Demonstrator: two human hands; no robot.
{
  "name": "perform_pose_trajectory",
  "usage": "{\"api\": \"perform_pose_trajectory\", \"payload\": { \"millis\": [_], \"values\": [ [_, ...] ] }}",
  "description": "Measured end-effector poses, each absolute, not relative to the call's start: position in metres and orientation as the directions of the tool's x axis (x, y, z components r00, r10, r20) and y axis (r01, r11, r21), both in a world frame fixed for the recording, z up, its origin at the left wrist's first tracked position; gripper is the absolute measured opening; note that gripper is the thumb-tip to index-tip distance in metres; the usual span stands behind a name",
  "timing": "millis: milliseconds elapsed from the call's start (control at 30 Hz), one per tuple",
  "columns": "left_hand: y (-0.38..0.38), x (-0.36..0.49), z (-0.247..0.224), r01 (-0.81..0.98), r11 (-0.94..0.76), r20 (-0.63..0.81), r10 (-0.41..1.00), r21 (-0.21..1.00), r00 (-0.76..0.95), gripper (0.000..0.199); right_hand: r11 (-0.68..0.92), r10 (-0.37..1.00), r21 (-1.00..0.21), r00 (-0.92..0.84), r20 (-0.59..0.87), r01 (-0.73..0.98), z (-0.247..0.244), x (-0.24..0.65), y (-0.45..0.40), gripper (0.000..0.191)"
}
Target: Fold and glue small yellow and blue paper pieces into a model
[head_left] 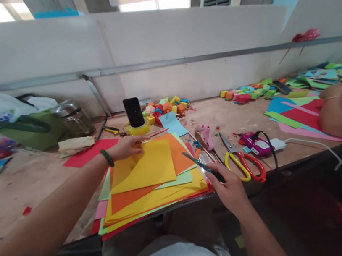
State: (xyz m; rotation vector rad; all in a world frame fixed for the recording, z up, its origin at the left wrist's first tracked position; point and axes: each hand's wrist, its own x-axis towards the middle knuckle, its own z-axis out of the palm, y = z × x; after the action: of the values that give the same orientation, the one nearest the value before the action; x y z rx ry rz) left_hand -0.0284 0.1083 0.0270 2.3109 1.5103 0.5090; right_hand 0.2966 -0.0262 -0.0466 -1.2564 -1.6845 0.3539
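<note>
My left hand (128, 146), with a dark green bead bracelet at the wrist, rests on the upper left corner of a yellow sheet (146, 169). Its thumb and forefinger are apart and point right across the sheet. Beneath lie several orange, pale green, yellow, pink and red sheets in an uneven stack (158, 215) at the table's front edge. My right hand (229, 187) is closed around the dark handles of a pair of scissors (196, 160). The blades point left over the stack's right side, apart from my left hand; the handles are partly hidden by my fingers.
Behind the stack are a phone (133, 112) on a yellow tape roll (139, 128) and small coloured blocks (174, 106). To the right lie a pink glue gun (206, 136), large scissors (242, 163) and a purple power strip (256, 144). Another person's arm (339, 109) is at far right.
</note>
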Motion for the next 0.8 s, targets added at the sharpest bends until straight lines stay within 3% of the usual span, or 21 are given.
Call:
{"api": "perform_pose_trajectory", "payload": {
  "millis": [67,133,367,600,800],
  "values": [
    [0.11,-0.026,0.015,0.825,-0.465,0.077,0.881,0.319,0.467,0.062,0.427,0.861,-0.692,-0.027,0.508,0.582,-0.05,0.295,-0.024,0.021],
    [0.109,-0.025,0.005,0.833,-0.484,0.055,0.871,0.267,0.489,0.057,0.418,0.867,-0.681,-0.039,0.497,0.601,-0.053,0.294,-0.022,0.023],
    [0.11,-0.027,-0.009,0.831,-0.462,0.006,0.875,0.311,0.484,0.033,0.39,0.873,-0.63,-0.051,0.486,0.672,-0.054,0.292,-0.017,0.024],
    [0.107,-0.028,-0.015,0.823,-0.425,0.053,0.897,0.376,0.439,0.043,0.326,0.895,-0.606,-0.031,0.444,0.726,-0.059,0.291,-0.01,0.027],
    [0.108,-0.028,-0.021,0.827,-0.352,-0.02,0.916,0.438,0.401,0.03,0.312,0.891,-0.573,-0.024,0.454,0.757,-0.061,0.29,-0.002,0.026]
  ]
}}
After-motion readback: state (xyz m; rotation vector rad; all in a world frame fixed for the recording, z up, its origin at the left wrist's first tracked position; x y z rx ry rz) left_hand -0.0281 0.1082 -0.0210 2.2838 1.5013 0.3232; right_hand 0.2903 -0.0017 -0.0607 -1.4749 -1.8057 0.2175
